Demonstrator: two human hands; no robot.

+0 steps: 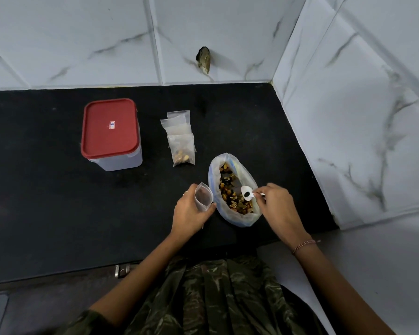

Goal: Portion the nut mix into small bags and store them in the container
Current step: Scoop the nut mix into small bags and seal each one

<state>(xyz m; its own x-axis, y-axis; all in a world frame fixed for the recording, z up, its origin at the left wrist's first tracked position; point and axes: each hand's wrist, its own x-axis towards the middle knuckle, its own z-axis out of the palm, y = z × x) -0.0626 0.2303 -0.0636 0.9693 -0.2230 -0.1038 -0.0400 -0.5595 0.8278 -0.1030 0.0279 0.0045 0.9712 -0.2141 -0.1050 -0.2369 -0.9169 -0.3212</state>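
In the head view my left hand point(190, 211) grips an open small bag point(203, 196) just beside the nut mix bag point(244, 218) near the counter's point(58, 201) front edge, my right hand point(277, 204) pinches a spoon point(246, 191) over the mix, the lidded container point(111, 134) sits back-left, and if the small bag's mouth sags I could spill nuts.

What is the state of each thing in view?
container, closed, red lid on.
filled small bag, lying flat, nuts inside.
empty small bags, stacked flat.
nut mix bag, mouth open.
held small bag, mouth open, gripped by left hand.
spoon, carries one dark piece, pinched by right hand.
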